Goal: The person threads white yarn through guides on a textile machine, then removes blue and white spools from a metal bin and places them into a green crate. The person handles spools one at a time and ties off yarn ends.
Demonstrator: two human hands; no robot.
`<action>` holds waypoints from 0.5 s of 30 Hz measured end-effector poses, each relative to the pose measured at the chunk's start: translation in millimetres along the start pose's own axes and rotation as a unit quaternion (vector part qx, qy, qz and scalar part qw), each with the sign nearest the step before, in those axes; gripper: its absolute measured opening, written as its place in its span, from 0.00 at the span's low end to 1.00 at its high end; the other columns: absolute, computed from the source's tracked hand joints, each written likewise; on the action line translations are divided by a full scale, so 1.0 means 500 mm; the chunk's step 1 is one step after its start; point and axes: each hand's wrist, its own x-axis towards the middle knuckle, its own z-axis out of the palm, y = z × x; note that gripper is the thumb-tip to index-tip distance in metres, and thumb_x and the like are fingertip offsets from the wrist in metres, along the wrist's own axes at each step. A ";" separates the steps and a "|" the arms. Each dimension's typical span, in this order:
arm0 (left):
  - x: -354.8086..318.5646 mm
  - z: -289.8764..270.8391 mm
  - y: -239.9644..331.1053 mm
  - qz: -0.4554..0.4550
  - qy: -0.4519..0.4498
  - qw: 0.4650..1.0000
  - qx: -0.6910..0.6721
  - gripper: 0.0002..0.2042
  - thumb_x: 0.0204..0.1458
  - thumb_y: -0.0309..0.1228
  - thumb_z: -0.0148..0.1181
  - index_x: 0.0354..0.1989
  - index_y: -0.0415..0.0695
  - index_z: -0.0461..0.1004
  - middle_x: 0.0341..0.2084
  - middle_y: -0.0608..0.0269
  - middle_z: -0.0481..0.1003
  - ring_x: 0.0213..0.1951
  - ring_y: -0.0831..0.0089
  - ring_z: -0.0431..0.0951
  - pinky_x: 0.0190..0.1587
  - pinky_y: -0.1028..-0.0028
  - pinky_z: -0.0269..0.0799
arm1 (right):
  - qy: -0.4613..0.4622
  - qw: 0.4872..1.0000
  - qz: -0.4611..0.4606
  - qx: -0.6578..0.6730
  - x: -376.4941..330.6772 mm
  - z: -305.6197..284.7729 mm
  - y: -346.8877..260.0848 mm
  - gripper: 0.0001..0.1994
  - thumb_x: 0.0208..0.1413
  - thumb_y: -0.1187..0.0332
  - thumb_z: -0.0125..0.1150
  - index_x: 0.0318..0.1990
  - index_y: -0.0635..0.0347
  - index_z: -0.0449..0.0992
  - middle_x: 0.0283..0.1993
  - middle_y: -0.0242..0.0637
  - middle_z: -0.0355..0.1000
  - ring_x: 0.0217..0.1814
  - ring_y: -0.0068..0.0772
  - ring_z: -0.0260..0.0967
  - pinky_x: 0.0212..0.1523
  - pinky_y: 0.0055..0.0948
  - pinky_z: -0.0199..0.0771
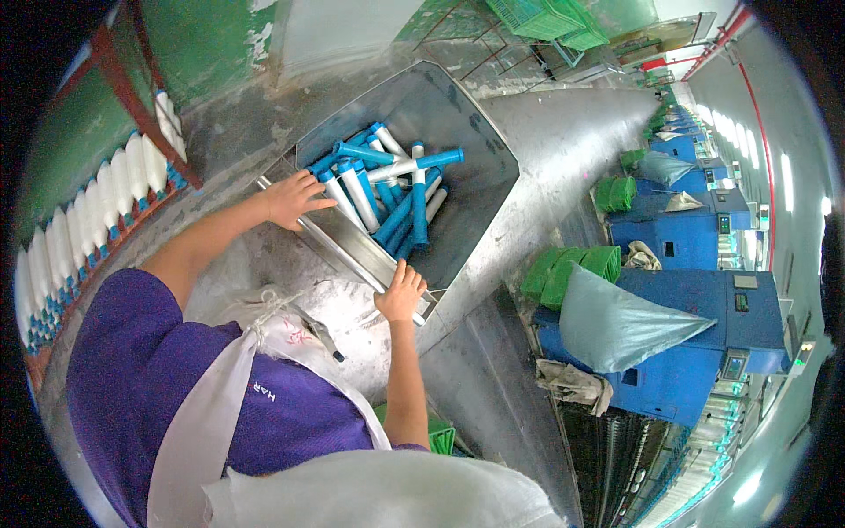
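Note:
A grey, angular metal cart (475,114) stands in front of me, with several blue and white bobbin tubes (387,185) piled loosely inside, against its near left part. My left hand (297,201) grips the left end of the cart's silver near edge, its fingers curled over the top. Farther right, my right hand (402,293) is closed round the same edge near its right corner. A long bright metal panel (352,246) runs between the two hands. Neither hand touches the tubes.
White yarn bobbins (88,211) stand in rows on a red rack at the left wall. Blue machines (660,326) line the right side, with green baskets (572,268) and a pale cloth (616,321) on them. Green crates (546,22) are stacked at the back.

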 end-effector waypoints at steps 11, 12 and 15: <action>0.164 0.331 0.026 -0.130 0.184 0.973 0.053 0.45 0.29 0.44 0.70 0.63 0.53 0.59 0.48 0.50 0.64 0.51 0.53 0.63 0.60 0.53 0.52 | 0.102 0.980 -0.173 -0.014 0.184 0.253 0.292 0.40 0.29 0.65 0.63 0.58 0.64 0.59 0.48 0.46 0.63 0.48 0.46 0.60 0.55 0.46 0.54; 0.182 0.364 0.029 -0.132 0.194 0.970 0.067 0.45 0.30 0.44 0.70 0.64 0.53 0.58 0.48 0.50 0.64 0.51 0.53 0.63 0.60 0.54 0.52 | 0.102 0.977 -0.183 -0.027 0.204 0.275 0.317 0.41 0.28 0.65 0.64 0.58 0.64 0.59 0.47 0.45 0.63 0.48 0.46 0.60 0.54 0.46 0.55; 0.257 0.431 -0.017 -0.172 0.173 0.964 0.104 0.47 0.30 0.46 0.69 0.65 0.54 0.55 0.50 0.52 0.63 0.52 0.55 0.62 0.60 0.56 0.51 | 0.141 0.963 -0.229 -0.031 0.325 0.322 0.386 0.39 0.28 0.69 0.64 0.56 0.63 0.60 0.45 0.44 0.63 0.45 0.46 0.60 0.54 0.45 0.55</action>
